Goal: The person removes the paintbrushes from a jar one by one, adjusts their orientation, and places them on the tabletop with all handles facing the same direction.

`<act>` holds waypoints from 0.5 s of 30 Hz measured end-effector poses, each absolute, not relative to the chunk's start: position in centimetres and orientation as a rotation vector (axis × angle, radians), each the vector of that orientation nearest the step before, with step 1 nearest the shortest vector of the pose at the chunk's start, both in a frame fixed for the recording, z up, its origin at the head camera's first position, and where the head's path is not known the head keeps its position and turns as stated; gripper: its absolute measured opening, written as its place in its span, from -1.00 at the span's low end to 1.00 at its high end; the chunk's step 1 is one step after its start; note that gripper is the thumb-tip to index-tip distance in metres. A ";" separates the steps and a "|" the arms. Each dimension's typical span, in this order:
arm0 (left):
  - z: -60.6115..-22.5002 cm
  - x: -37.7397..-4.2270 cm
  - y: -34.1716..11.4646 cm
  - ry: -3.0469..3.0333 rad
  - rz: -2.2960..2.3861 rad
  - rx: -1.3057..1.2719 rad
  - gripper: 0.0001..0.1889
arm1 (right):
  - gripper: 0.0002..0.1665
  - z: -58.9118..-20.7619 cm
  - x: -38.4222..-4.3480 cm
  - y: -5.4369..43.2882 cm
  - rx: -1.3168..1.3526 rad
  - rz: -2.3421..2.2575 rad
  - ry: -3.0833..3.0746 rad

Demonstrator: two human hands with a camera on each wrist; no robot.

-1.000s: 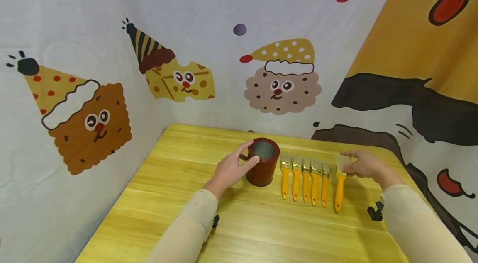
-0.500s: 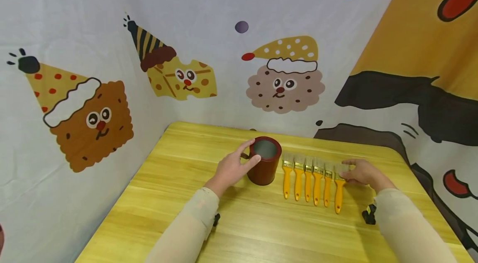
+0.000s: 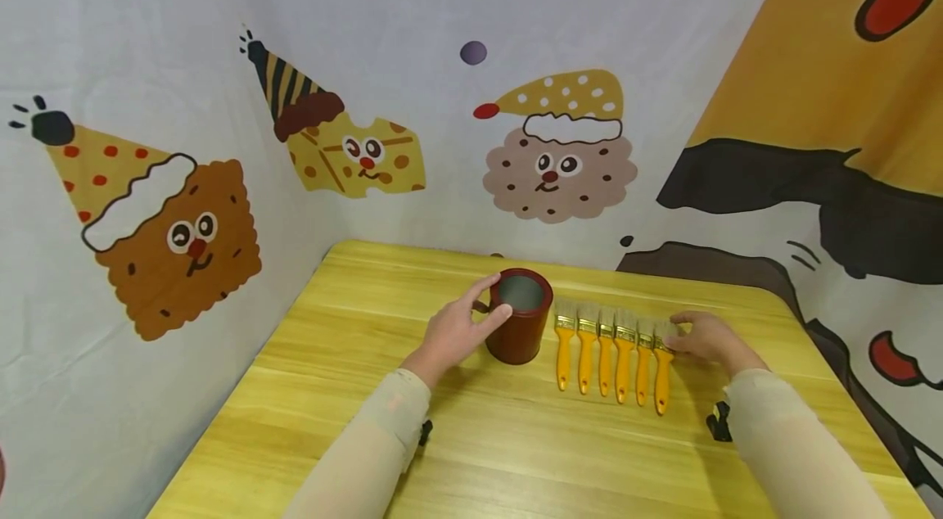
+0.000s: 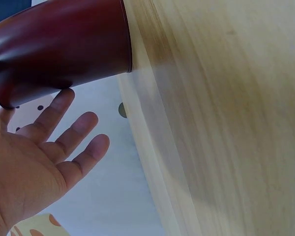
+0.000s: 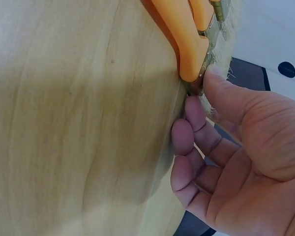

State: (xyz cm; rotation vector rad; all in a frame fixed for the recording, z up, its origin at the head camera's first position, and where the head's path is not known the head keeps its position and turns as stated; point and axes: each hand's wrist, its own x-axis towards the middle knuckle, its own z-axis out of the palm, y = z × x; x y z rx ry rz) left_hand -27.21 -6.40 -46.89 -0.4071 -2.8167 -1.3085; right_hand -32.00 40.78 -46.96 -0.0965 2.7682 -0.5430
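Note:
A dark red mug (image 3: pixel 518 337) with a grey inside stands upright near the table's back edge. My left hand (image 3: pixel 454 336) holds it from the left, thumb at the near side of the rim and index finger behind. In the left wrist view the other fingers (image 4: pixel 83 123) spread loosely below the mug's wall. Right of the mug, several paintbrushes with yellow handles (image 3: pixel 585 363) lie side by side, bristles away from me. With thumb and fingertips, my right hand (image 3: pixel 703 336) pinches the rightmost paintbrush (image 3: pixel 662 385) by its metal band and bristles.
The wooden table (image 3: pixel 516 445) runs back to a white cloth backdrop (image 3: pixel 412 28) printed with cartoon figures. A second cloth side (image 3: pixel 51 372) rises along the table's left edge. Small black devices sit under both wrists, one at the right sleeve (image 3: pixel 718 421).
My right hand has slid the rightmost paintbrush left, closing the gap to the row, and it now lies against its neighbour. The left hand stays on the mug.

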 end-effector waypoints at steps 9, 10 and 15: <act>-46.9 -27.1 -6.3 -2.815 -1.325 -0.425 -0.25 | -0.05 -47.8 -31.4 41.2 -0.010 -0.620 2.740; -46.9 -27.1 -6.3 -2.817 -1.324 -0.426 -0.25 | -0.04 -47.8 -31.3 41.2 -0.006 -0.627 2.737; -46.7 -27.3 -6.6 -2.824 -1.357 -0.427 -0.24 | 0.00 -47.6 -31.4 41.3 -0.003 -0.653 2.729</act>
